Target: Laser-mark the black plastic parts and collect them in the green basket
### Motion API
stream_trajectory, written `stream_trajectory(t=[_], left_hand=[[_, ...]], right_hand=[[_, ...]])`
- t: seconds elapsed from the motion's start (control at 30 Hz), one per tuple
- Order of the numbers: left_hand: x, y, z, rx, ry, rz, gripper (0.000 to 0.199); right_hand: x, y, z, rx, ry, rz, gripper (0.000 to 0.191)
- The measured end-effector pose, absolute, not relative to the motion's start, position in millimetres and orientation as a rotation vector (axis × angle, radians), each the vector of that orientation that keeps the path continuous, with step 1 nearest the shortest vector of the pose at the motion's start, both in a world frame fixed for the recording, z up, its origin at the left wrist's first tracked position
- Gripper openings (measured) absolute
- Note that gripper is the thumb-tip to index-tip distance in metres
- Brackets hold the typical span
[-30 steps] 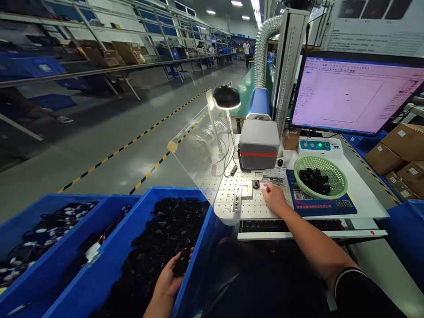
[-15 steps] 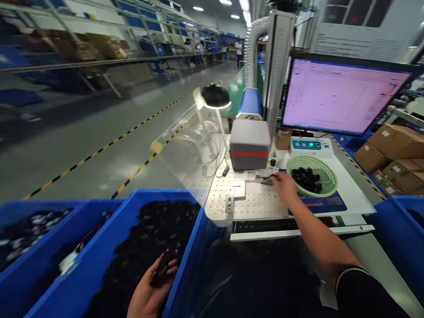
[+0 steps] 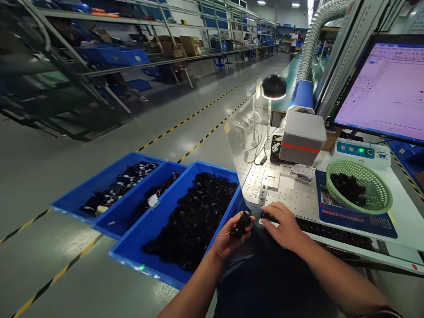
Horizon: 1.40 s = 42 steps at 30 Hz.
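Note:
My left hand (image 3: pixel 228 237) is closed around a small black plastic part (image 3: pixel 242 223), held up over my lap beside the bench edge. Its exact kind does not show. Just to the right, my right hand (image 3: pixel 284 227) is in the air in front of the bench, fingers apart and nothing visible in them. A metal fixture (image 3: pixel 302 175) lies on the perforated plate (image 3: pixel 294 201), with a small dark piece in it. Left of my hands, a blue bin (image 3: pixel 127 251) is heaped with black parts (image 3: pixel 198 212).
A green basket (image 3: pixel 380 196) with black parts stands on a blue mat (image 3: pixel 326 212). Behind the fixture are a grey machine head (image 3: pixel 303 132), a lamp (image 3: pixel 274 86) and a clear panel (image 3: pixel 238 132). A monitor (image 3: pixel 384 92) is at right; two more blue bins (image 3: pixel 69 203) lie left.
My left hand has come up out of the bin with the black part. My right hand has drawn back from the fixture toward my left hand. The view has turned left.

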<state>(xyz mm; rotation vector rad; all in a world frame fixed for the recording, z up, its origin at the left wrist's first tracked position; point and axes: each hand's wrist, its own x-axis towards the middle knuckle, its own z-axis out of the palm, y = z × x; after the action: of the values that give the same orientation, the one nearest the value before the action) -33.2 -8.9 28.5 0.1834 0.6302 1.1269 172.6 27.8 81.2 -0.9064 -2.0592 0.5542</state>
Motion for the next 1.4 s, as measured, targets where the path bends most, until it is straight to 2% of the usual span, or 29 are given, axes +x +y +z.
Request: stream_trajectory(t=[0.23,0.4,0.57,0.7,0.83,0.93,1.1,1.4], left_hand=[[-10,-13,28,0.182,0.688,1.024,0.019],[-48,3,17,0.256,0.884,1.136,0.025],[-125,15,-28,-0.004,1.112,1.436,0.021],[-157,3,-76,-0.175,1.353,1.452,0.015],[-158,-5,-100,-0.240,1.404,1.382,0.010],[-155,-1,-104,-0.253,1.400,1.356,0.012],[-155,5,-107,-0.282,1.389,1.318,0.012],[-153,4,-107,-0.249,1.408,1.272,0.014]], right_hand=[[156,15,63,-0.819,-2.049,0.687,0.015],[183,73,52,-1.169,-1.960,0.436,0.011],[214,142,42,-1.611,-1.917,0.301,0.011],[215,163,35,-1.662,-1.915,0.315,0.013],[210,170,30,-1.638,-1.861,0.346,0.013],[213,172,27,-1.617,-1.827,0.378,0.014],[222,164,19,-1.598,-1.743,0.331,0.026],[217,161,13,-1.660,-1.767,0.294,0.019]])
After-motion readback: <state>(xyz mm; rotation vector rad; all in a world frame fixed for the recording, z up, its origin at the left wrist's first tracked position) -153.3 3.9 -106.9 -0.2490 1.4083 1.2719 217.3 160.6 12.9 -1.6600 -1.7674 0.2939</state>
